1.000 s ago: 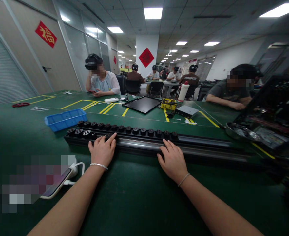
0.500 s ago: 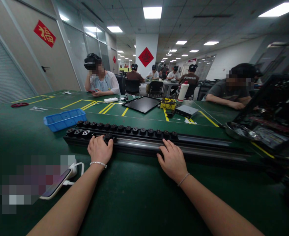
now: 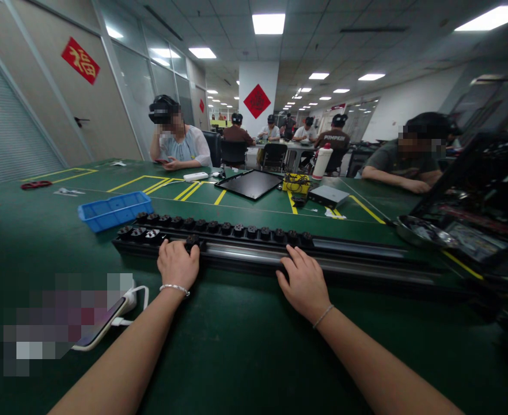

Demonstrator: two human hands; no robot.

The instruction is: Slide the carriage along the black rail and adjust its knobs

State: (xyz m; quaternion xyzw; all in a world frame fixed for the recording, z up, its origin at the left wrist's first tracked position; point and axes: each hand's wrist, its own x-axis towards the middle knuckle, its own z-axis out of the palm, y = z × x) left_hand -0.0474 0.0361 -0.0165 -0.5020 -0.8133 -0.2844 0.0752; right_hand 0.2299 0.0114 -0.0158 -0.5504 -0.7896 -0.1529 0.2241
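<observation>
A long black power track (image 3: 349,253) lies across the green table (image 3: 245,340), with a row of several round black socket modules (image 3: 237,229) along its far rail. My left hand (image 3: 177,264) rests at the track's near rail with fingers curled around one black socket module (image 3: 192,241). My right hand (image 3: 303,282) lies on the near rail further right, fingers spread flat on it, holding nothing.
A blue plastic tray (image 3: 114,210) stands behind the track's left end. A phone on a white cable (image 3: 102,324) lies at my near left. A metal bowl (image 3: 422,230) and a dark open chassis (image 3: 482,202) sit at right. Other people sit at the far side.
My left hand's fingers went from stretched out over the track to curled around a socket module on the near rail. My right hand stayed put.
</observation>
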